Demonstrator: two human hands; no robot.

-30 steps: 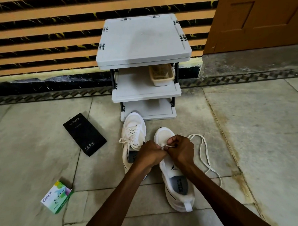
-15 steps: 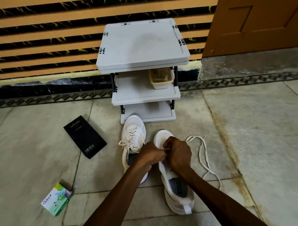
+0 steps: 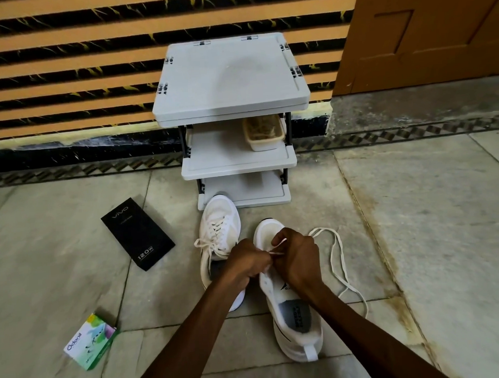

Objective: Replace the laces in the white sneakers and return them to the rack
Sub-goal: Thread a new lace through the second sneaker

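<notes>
The left grip [image 3: 247,264] and right grip [image 3: 298,261] are both curling tight, pinching the thin white lace [image 3: 277,253] over the front eyelets of the unlaced white mesh sneaker [image 3: 294,327], which is lying on the stone floor [image 3: 416,238]. The lace's loose length is trailing rightward. The other white sneaker [image 3: 219,218], already laced, is sitting just before the grey plastic three-shelf rack [image 3: 229,75]. Threading seems barely begun, and the next move likely calls for feeding the tip through the following eyelet.

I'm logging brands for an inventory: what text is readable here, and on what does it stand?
"vivo": on the black box lying on the floor.
"120W": same black box, at its near end.
"Odonil": on the green and white box.
Print on the insole of the sneaker being laced: too blurred to read.
</notes>
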